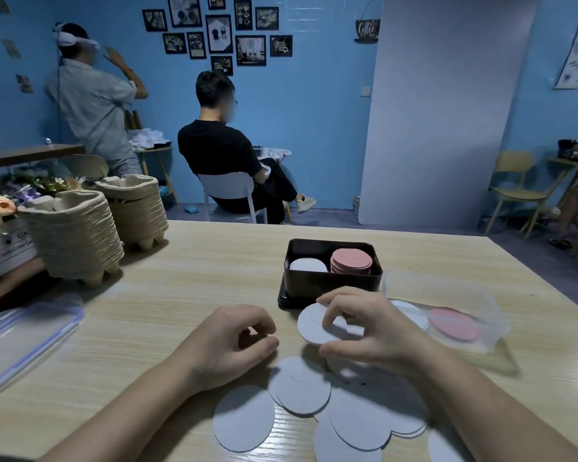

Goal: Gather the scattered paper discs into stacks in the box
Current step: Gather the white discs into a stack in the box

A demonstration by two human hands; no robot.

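White paper discs [301,390] lie fanned and overlapping on the tabletop [181,295] right in front of me, approx a dozen loose, some under my right forearm. A few more are in my right hand [377,331]: fingers on the far edge, thumb on the near edge, pinching a small white stack [314,323] held just short of the black box [331,281]. My left hand [234,341] is loosely curled beside it, fingertips near the thumb; I see nothing in it, though the curl hides the palm so I can't be sure.

Inside the box: a pink stack [351,260] on the right, standing taller, and a white stack [307,265] on the left, lower. W/ the box rim in the way I can't tell how many sit in either.

Handling, as I judge it: thin card, v. light, stiff enough to keep flat but bendable, smooth faces that slide over each other. Flat on the wood they're hard to lift, so I'd slide one over a neighbour or catch an overlapping edge, then pinch across the rim, square the pile w/ both hands.

Further right, a clear container [481,315] holds a pink disc [454,323] and a white one. Left edge: a clear lid w/ blue clips [27,335]; behind it two stacks of pulp trays [77,235].
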